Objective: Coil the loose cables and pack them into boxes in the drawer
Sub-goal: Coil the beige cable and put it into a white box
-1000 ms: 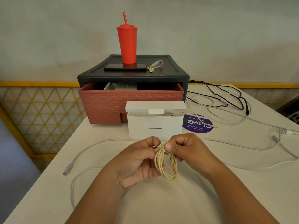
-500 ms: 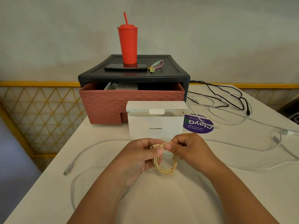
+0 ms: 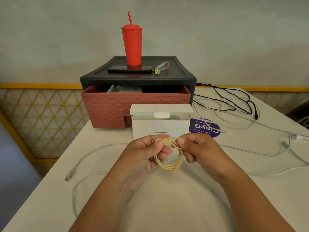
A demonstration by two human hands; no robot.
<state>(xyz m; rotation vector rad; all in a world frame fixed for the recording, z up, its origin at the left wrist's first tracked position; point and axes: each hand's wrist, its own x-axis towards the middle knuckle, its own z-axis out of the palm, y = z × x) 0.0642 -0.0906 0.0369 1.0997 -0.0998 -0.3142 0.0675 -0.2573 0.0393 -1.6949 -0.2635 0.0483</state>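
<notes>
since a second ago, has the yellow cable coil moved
Yes. The yellow cable coil has shifted up the view, closer to the white box, which has stayed put in front of the drawer.

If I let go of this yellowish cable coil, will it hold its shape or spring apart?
It will probably loosen: no tie shows on the cream cable coil, and only the left hand and right hand pinch its loops together. It looks thin and floppy, sagging below the fingers, so it is likely light too.
</notes>
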